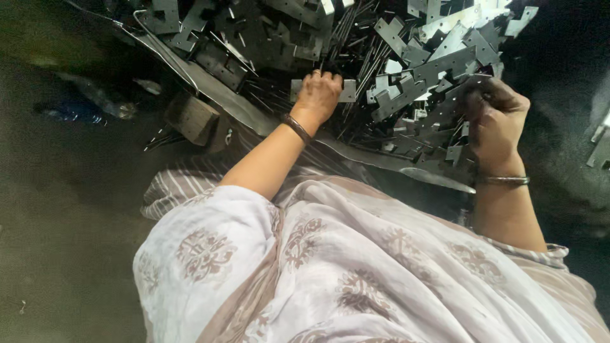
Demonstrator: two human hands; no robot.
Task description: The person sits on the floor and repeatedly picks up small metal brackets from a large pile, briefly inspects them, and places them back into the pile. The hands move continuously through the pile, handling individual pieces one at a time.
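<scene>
Dark floor swallows detail; left hand (318,95) grips a metal plate (346,91), right hand's (495,124) grip unclear.

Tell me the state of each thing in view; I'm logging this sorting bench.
Left hand: closed on a flat grey metal plate.
Right hand: curled around dark punched metal strips.
Heap of grey stamped metal pieces: loose, jumbled.
Thin metal rods: scattered through the heap.
Wooden block: lying tilted, untouched.
</scene>
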